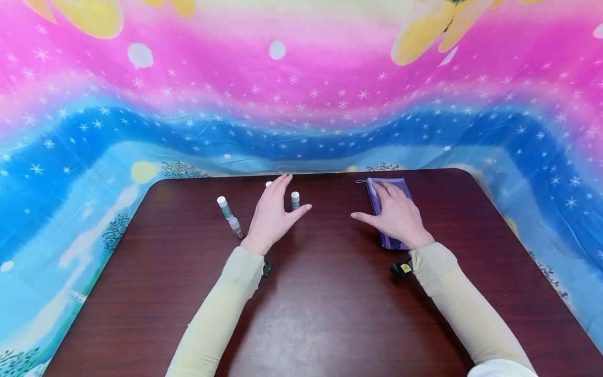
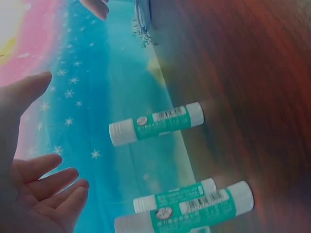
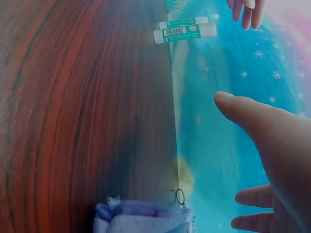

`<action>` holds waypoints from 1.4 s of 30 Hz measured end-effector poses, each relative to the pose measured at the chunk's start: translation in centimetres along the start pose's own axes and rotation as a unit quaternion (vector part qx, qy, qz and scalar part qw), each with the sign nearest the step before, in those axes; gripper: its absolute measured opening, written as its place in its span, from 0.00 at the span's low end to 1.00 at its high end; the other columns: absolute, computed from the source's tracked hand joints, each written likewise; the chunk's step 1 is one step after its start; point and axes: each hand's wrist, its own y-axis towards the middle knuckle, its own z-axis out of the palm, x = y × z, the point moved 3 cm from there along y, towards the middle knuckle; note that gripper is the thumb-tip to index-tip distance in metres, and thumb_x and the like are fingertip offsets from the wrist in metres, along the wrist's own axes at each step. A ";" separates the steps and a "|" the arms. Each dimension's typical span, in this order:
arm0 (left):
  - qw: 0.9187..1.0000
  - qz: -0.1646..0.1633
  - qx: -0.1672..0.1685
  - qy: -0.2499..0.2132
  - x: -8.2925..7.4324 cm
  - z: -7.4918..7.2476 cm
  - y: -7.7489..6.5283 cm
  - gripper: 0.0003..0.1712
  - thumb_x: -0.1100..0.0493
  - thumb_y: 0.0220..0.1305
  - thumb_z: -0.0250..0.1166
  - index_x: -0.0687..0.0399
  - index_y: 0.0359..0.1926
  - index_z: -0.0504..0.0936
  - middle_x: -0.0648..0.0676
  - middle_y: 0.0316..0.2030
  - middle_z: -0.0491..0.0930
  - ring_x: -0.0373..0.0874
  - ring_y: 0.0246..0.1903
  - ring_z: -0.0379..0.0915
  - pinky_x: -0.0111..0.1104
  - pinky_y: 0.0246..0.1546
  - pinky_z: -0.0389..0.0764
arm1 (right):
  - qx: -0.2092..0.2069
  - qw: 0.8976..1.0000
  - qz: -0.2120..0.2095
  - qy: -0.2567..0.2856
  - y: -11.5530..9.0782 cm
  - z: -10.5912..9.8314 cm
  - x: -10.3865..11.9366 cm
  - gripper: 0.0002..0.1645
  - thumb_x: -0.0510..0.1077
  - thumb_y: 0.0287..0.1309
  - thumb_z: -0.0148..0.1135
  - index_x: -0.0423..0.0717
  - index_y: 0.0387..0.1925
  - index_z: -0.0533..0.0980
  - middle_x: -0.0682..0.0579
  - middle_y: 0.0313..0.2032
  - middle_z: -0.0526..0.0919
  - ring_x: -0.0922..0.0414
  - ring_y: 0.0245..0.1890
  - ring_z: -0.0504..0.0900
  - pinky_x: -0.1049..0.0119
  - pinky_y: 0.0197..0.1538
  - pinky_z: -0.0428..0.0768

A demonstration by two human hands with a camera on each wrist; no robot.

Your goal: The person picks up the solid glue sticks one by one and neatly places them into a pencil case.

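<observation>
My left hand (image 1: 270, 217) is raised over the table with fingers and thumb spread, holding nothing. Beside its thumb a glue stick (image 1: 295, 201) with a white cap and green label stands upright. Another white cap (image 1: 268, 184) is mostly hidden behind this hand. To its left are a glue stick (image 1: 225, 208) and a smaller tube with a greyish cap (image 1: 234, 226). Three green-labelled glue sticks (image 2: 163, 123) appear in the left wrist view. My right hand (image 1: 399, 213), thumb out, hovers over a purple zip pouch (image 1: 389, 242) and grips nothing. Contact with the pouch cannot be made out.
A dark reddish wooden table (image 1: 311, 314) lies under both hands. Its far edge meets a colourful printed curtain (image 1: 301, 104) that also runs along both sides. The pouch's zip pull loop (image 3: 180, 196) sticks out near the far edge.
</observation>
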 end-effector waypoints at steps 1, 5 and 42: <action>1.000 -0.003 0.000 -0.004 0.0 0.1 0.0 0.51 0.36 0.61 0.72 0.56 0.76 0.64 0.57 0.74 0.63 0.51 0.73 0.57 0.45 0.71 0.62 | 0.003 1.000 0.004 0.000 -0.1 -0.1 -0.1 0.68 0.86 0.49 0.57 0.43 0.77 0.61 0.39 0.75 0.60 0.36 0.71 0.61 0.31 0.62 0.68; 1.000 -0.021 0.004 -0.024 0.0 0.7 -0.1 0.48 0.41 0.63 0.73 0.55 0.76 0.64 0.56 0.73 0.64 0.49 0.72 0.60 0.46 0.69 0.66 | 0.013 1.000 0.013 -0.004 -0.3 -0.3 -0.4 0.68 0.85 0.50 0.57 0.41 0.76 0.61 0.38 0.74 0.61 0.35 0.70 0.62 0.32 0.61 0.69; 0.987 -0.147 0.008 -0.059 2.1 4.8 0.4 0.31 0.58 0.65 0.72 0.62 0.66 0.75 0.61 0.55 0.82 0.55 0.52 0.79 0.46 0.56 0.78 | 0.040 0.998 0.039 0.007 -2.6 0.1 -2.4 0.37 0.54 0.57 0.72 0.29 0.58 0.77 0.31 0.50 0.79 0.37 0.47 0.79 0.37 0.48 0.78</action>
